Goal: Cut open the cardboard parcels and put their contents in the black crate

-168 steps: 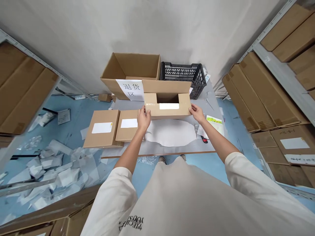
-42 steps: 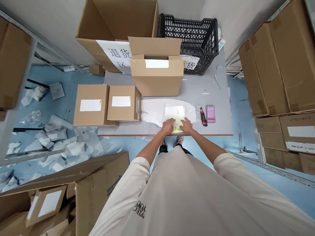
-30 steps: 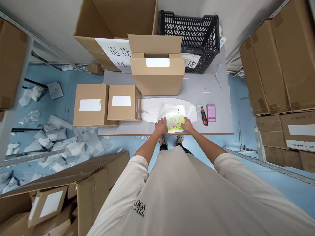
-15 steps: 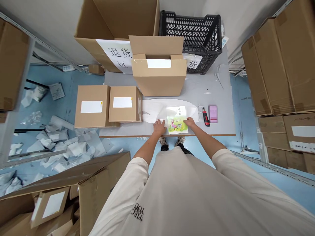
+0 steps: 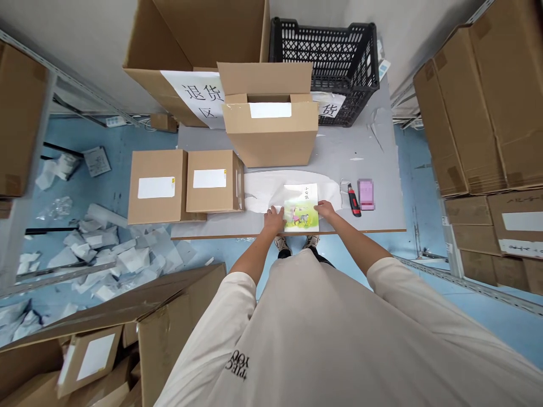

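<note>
A thin booklet (image 5: 302,207) with a white top and a green picture lies on a white sheet (image 5: 263,191) near the front edge of the grey table (image 5: 360,152). My left hand (image 5: 273,219) grips its left edge with curled fingers. My right hand (image 5: 326,210) holds its right edge the same way. An open cardboard box (image 5: 270,131) with a white label stands just behind the sheet.
Two closed labelled boxes (image 5: 185,183) sit at the table's left end. A red utility knife (image 5: 352,200) and a pink phone (image 5: 365,194) lie to the right. A large open carton (image 5: 199,51) and a black crate (image 5: 324,56) stand at the back. Shelves of cartons flank both sides; paper scraps litter the floor at left.
Earlier both hands held the open box; it now stands on the table. Since then my hands have slid from the top of the booklet to its two side edges.
</note>
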`<state>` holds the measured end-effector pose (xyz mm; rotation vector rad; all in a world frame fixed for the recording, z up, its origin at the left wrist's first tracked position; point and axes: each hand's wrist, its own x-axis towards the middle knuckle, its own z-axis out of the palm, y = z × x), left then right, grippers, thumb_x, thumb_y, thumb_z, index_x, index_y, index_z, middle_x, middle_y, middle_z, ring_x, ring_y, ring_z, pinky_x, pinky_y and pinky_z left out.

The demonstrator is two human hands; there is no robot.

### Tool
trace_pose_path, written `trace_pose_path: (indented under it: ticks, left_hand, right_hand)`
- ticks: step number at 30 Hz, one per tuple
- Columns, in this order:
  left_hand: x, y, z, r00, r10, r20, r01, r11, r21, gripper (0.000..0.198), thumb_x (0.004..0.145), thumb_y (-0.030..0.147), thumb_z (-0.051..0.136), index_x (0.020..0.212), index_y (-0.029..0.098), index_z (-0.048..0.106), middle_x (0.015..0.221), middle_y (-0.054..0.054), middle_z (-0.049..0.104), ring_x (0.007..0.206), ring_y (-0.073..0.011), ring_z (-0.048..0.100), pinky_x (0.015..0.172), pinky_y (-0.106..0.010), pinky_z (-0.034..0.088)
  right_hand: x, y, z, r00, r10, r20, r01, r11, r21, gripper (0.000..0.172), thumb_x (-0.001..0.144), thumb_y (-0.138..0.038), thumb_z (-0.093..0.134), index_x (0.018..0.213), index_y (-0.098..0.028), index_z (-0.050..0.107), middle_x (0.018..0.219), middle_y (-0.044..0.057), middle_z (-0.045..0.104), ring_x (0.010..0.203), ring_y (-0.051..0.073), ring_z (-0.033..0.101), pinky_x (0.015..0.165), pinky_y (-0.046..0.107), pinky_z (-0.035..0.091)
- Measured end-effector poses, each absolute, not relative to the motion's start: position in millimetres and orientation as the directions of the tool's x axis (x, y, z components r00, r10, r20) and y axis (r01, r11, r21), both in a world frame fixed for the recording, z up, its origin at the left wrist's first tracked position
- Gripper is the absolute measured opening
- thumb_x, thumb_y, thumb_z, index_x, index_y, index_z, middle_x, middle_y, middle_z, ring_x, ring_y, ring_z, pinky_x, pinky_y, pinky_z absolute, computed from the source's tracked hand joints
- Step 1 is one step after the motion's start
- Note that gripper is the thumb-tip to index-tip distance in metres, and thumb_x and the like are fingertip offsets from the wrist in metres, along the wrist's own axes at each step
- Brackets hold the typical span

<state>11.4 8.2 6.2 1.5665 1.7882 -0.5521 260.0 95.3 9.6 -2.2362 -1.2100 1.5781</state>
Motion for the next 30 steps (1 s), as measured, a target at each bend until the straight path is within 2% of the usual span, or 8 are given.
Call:
trace_pose_path:
  ticks: [4, 8, 14, 18, 20, 23, 26, 30]
  left_hand:
    - [11.3, 9.7, 12.9, -0.049, 0.684, -0.728, 0.972, 0.2, 0.123, 0.077, 0.112, 0.045, 0.047, 0.184, 0.025, 0.03, 0.189, -0.023, 0.025, 0.17, -0.0436, 0.036, 0.134, -0.058, 0.032]
    - [11.1, 10.4, 25.2, -0.076, 0.708, -0.703, 0.964, 0.232, 0.13, 0.07, 0.111, 0.043, 0.048, 0.178, 0.026, 0.042, 0.182, -0.022, 0.038, 0.162, -0.0411, 0.045, 0.13, -0.056, 0.038]
    - [13.1, 15.0, 58.1, -0.075, 0.848, -0.525, 0.966, 0.193, 0.173, 0.057, 0.108, 0.035, 0.055, 0.165, 0.026, 0.061, 0.172, -0.021, 0.048, 0.156, -0.0403, 0.046, 0.129, -0.058, 0.037]
    - [25.9, 30.8, 95.2, -0.045, 0.938, -0.344, 0.918, 0.174, 0.356, 0.052, 0.107, 0.026, 0.058, 0.158, 0.025, 0.069, 0.172, -0.019, 0.05, 0.157, -0.0405, 0.046, 0.131, -0.06, 0.037]
    - [39.7, 42.5, 115.0, 0.007, 0.968, -0.253, 0.785, 0.152, 0.6, 0.049, 0.109, 0.024, 0.055, 0.155, 0.023, 0.071, 0.162, -0.018, 0.061, 0.147, -0.0349, 0.059, 0.128, -0.053, 0.044]
    - [65.6, 59.7, 139.3, 0.02, 0.992, -0.124, 0.388, 0.107, 0.916, 0.043, 0.112, 0.033, 0.057, 0.15, 0.019, 0.073, 0.149, -0.016, 0.074, 0.127, -0.0286, 0.074, 0.116, -0.045, 0.058]
    - [85.8, 71.5, 154.3, -0.056, 0.979, -0.195, 0.057, 0.198, 0.979, 0.048, 0.107, 0.046, 0.072, 0.145, 0.017, 0.076, 0.137, -0.016, 0.081, 0.12, -0.0307, 0.08, 0.103, -0.043, 0.066]
    - [92.2, 75.8, 163.9, -0.134, 0.964, -0.23, -0.161, 0.208, 0.965, 0.058, 0.1, 0.061, 0.081, 0.139, 0.018, 0.078, 0.128, -0.013, 0.084, 0.121, -0.0308, 0.08, 0.103, -0.043, 0.066]
  right_hand:
    - [266.9, 99.1, 31.0, 0.042, 0.751, -0.659, 0.547, -0.569, -0.613, 0.023, 0.081, -0.025, 0.07, 0.102, -0.021, 0.077, 0.105, 0.006, 0.084, 0.103, 0.023, 0.076, 0.087, 0.028, 0.059]
    - [295.6, 112.7, 67.9, 0.029, 0.843, -0.537, 0.559, -0.459, -0.691, 0.035, 0.084, -0.03, 0.068, 0.115, -0.017, 0.08, 0.098, 0.006, 0.083, 0.098, 0.025, 0.077, 0.09, 0.032, 0.06]
    - [345.5, 128.0, 129.5, -0.005, 0.919, -0.394, 0.353, -0.367, -0.861, 0.038, 0.079, -0.043, 0.081, 0.107, -0.018, 0.08, 0.09, 0.007, 0.083, 0.096, 0.029, 0.079, 0.086, 0.038, 0.064]
    - [348.6, 128.9, 159.2, -0.039, 0.938, -0.345, 0.265, -0.323, -0.909, 0.042, 0.075, -0.048, 0.086, 0.105, -0.019, 0.08, 0.095, 0.008, 0.085, 0.093, 0.029, 0.08, 0.081, 0.038, 0.064]
    - [340.2, 128.3, 168.7, -0.056, 0.949, -0.31, 0.26, -0.286, -0.922, 0.042, 0.075, -0.048, 0.087, 0.105, -0.019, 0.081, 0.095, 0.008, 0.084, 0.092, 0.028, 0.079, 0.082, 0.038, 0.064]
    - [320.3, 127.3, 176.8, -0.079, 0.967, -0.241, 0.266, -0.212, -0.94, 0.042, 0.079, -0.049, 0.086, 0.107, -0.018, 0.082, 0.094, 0.007, 0.083, 0.092, 0.027, 0.079, 0.085, 0.038, 0.064]
    - [297.5, 124.2, 180.1, -0.135, 0.976, -0.172, 0.261, -0.132, -0.956, 0.044, 0.084, -0.051, 0.083, 0.113, -0.018, 0.083, 0.098, 0.007, 0.083, 0.093, 0.026, 0.078, 0.088, 0.038, 0.064]
    - [268.0, 110.5, 179.9, -0.262, 0.965, -0.03, 0.33, 0.06, -0.942, 0.042, 0.093, -0.048, 0.079, 0.125, -0.022, 0.086, 0.114, 0.009, 0.084, 0.1, 0.025, 0.078, 0.097, 0.039, 0.065]
